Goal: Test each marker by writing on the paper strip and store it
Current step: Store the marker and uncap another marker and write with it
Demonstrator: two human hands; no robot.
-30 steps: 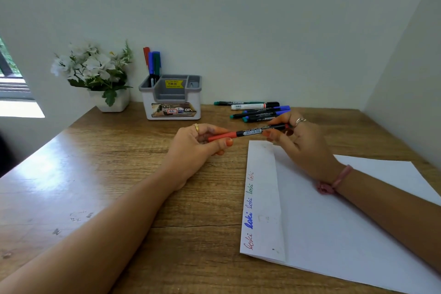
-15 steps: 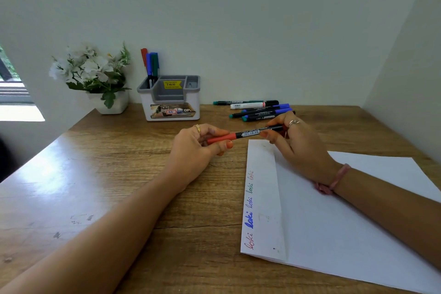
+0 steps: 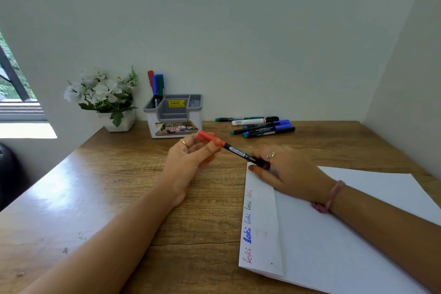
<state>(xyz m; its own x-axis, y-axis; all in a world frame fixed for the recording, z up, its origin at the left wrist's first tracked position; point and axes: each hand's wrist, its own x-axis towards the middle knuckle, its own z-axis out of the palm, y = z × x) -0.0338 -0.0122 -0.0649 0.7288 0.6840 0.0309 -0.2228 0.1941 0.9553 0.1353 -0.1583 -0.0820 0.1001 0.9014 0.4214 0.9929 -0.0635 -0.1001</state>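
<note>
Head view: I see the marker (image 3: 241,152) held over the desk (image 3: 119,186), slanting from the red cap at L hand (image 3: 191,155) down to R hand (image 3: 284,169) by the strip's (image 3: 260,222) far end. Both hands pinch it. Cap's nearer L, so L should pull.

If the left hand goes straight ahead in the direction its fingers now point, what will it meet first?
Probably the loose markers lying near the wall. The left hand, gripping the red-capped marker, points away and to the right. The organizer lies left of that line, though depth is unclear.
</note>
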